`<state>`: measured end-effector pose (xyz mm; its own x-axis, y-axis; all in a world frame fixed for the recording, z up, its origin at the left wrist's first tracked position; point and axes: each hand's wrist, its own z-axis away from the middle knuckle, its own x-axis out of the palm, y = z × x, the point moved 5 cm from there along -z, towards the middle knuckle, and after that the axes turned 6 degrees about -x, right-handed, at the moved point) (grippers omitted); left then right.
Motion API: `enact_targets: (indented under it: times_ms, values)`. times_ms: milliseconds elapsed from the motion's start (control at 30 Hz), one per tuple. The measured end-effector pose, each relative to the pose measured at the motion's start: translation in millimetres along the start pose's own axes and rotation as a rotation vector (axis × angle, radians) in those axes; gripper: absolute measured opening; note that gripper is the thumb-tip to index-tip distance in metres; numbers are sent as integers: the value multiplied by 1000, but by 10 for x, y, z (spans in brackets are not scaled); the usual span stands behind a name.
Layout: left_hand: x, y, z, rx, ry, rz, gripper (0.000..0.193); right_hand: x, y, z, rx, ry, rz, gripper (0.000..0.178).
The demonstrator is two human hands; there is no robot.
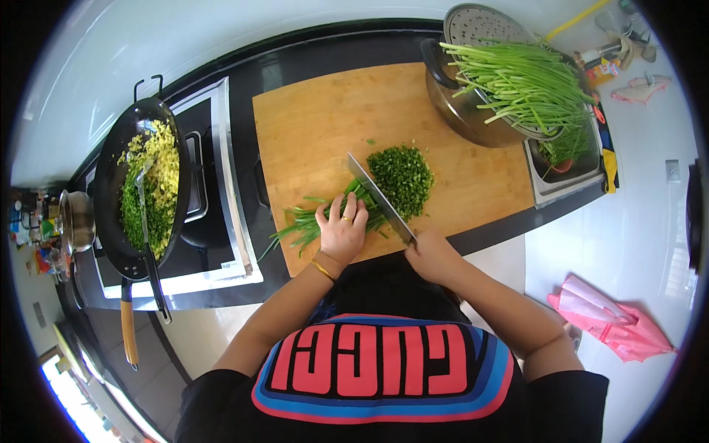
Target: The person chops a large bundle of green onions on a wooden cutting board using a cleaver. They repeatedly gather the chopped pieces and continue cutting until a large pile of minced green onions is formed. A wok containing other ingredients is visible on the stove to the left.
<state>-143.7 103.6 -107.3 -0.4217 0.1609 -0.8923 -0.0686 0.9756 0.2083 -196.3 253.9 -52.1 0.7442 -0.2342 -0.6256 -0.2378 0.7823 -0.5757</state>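
My right hand (429, 256) grips the handle of a broad kitchen knife (382, 199), its blade slanting away to the upper left. Under my left hand (345, 227) lies a bundle of green garlic chives (303, 224), pressed to the wooden cutting board (310, 133). The fingers are bent over the stalks close to the blade, with a ring and a gold bracelet showing. On the blade's right side sits a heap of finely chopped chives (401, 181). The cut ends right at the blade are partly hidden by the knife and fingers.
Long whole chives (524, 85) rest on a perforated steamer tray atop a large steel pot (465, 118) at the back right. More greens lie in the sink (569, 173). At left, a wok (111, 199) holds chopped greens, yellow bits and a spatula (150, 258) on the stove.
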Motion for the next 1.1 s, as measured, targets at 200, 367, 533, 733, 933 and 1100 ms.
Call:
enact_targets:
  times_ms: [200,367,533,733,933,1100]
  values:
    - [-15,22,-28,5,-15,0,26,140,16,-144,80,2,-35,26]
    - [-19,13,-16,0,-17,0,28,117,-39,-148,29,-49,-23,24]
    - [31,38,15,4,-34,-22,22,214,29,-178,49,41,-40,23]
    - [96,-23,60,5,-34,-18,27,252,-13,-435,-13,205,-50,22]
    - [-123,71,-37,-19,-289,51,49,135,110,-554,-117,250,-134,22]
    - [-143,109,21,16,-376,-23,70,53,63,-565,-161,271,-173,22]
